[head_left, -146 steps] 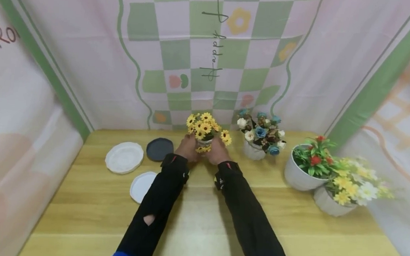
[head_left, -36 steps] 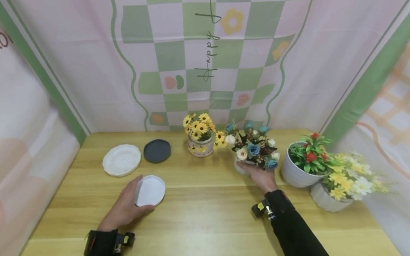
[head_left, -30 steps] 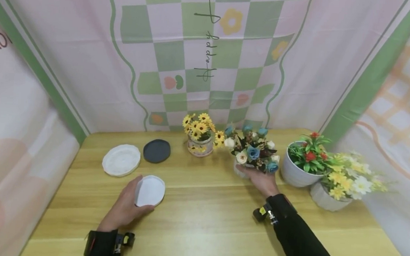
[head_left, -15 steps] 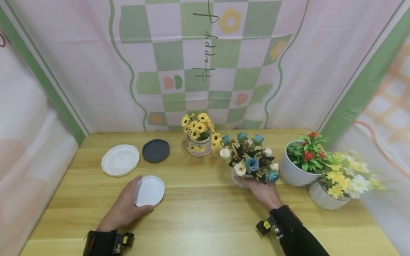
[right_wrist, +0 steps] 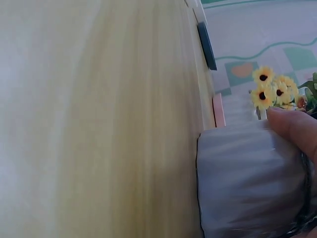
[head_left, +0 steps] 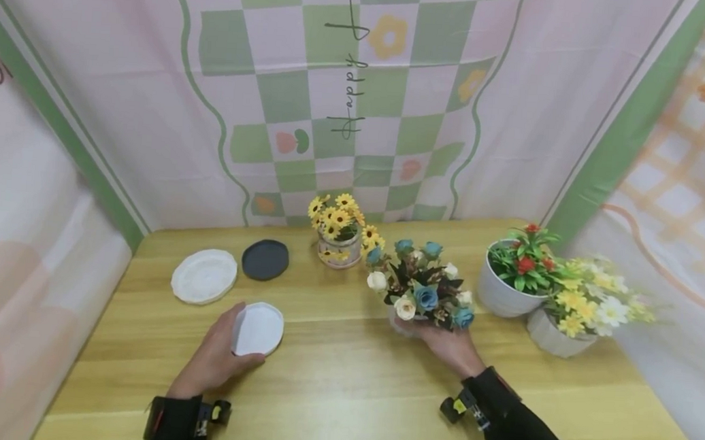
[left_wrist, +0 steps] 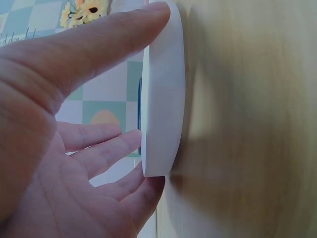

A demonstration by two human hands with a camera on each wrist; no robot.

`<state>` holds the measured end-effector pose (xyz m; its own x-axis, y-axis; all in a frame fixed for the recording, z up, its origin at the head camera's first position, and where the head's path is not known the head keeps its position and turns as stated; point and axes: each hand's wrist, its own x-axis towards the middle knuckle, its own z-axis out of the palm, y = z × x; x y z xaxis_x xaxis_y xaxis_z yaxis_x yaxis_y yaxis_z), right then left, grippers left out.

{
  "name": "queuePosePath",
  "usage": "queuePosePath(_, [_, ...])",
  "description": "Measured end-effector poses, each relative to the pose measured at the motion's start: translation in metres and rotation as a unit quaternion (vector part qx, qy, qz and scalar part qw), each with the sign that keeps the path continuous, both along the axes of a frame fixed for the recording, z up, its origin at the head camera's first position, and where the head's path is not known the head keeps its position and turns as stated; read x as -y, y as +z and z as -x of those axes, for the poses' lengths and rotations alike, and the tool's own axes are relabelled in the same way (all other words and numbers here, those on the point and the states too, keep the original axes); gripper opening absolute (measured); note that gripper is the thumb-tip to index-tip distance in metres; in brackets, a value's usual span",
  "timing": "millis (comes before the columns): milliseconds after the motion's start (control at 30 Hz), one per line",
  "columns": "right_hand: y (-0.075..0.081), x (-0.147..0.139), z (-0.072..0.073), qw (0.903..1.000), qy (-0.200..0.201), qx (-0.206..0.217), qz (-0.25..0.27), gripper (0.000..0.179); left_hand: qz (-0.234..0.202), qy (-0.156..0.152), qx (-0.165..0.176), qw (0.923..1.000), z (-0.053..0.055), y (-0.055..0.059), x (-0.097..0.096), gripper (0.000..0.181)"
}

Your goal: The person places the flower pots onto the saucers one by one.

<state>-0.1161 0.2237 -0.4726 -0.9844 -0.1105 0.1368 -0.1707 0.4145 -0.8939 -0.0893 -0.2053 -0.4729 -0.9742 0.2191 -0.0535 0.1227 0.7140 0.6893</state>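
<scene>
My left hand grips the near-left rim of a small white saucer that rests on the table. In the left wrist view the thumb and fingertips meet the rim of this saucer at two spots. My right hand holds a ribbed whitish pot of blue and cream artificial roses, its thumb near the pot's upper edge. The flowers and the hand hide most of that pot in the head view. Whether its base touches the table I cannot tell.
A white plate and a dark grey saucer lie at the back left. The pot of yellow daisies stands at the back middle. On the right are a red-flowered pot and a pot of yellow and white flowers.
Both hands left the daisy pot; my left took the small white saucer and stays there. My right hand took the rose pot and has drawn it nearer and slightly left.
</scene>
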Motion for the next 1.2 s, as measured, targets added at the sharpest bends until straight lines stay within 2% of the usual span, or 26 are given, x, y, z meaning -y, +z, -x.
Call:
queuePosePath(167, [0.001, 0.005, -0.004, 0.9995, 0.024, -0.012, 0.015, 0.092, -0.002, -0.003, -0.003, 1.0, 0.002, -0.001, -0.004, 0.11])
queuePosePath(333, [0.001, 0.007, -0.005, 0.999, 0.039, -0.021, 0.01, 0.09, -0.011, -0.015, -0.008, 0.9998, 0.007, -0.005, -0.014, 0.11])
queuePosePath(533, [0.001, 0.005, -0.002, 0.9985, 0.033, -0.041, -0.016, 0.095, -0.012, -0.031, -0.02, 0.9992, 0.012, -0.005, -0.035, 0.111])
queuePosePath(733, [-0.001, 0.005, -0.003, 0.9989, 0.036, -0.025, -0.016, 0.095, -0.012, -0.049, -0.025, 0.9984, 0.017, -0.005, -0.053, 0.11])
queuePosePath(900, [-0.001, 0.004, -0.004, 0.9994, 0.03, -0.012, -0.014, 0.094, -0.012, -0.06, -0.013, 0.998, 0.022, -0.001, -0.068, 0.109])
queuePosePath(1200, [-0.002, 0.003, -0.002, 0.998, 0.04, -0.032, -0.038, 0.094, -0.028, -0.09, -0.019, 0.9954, 0.031, -0.002, -0.087, 0.112])
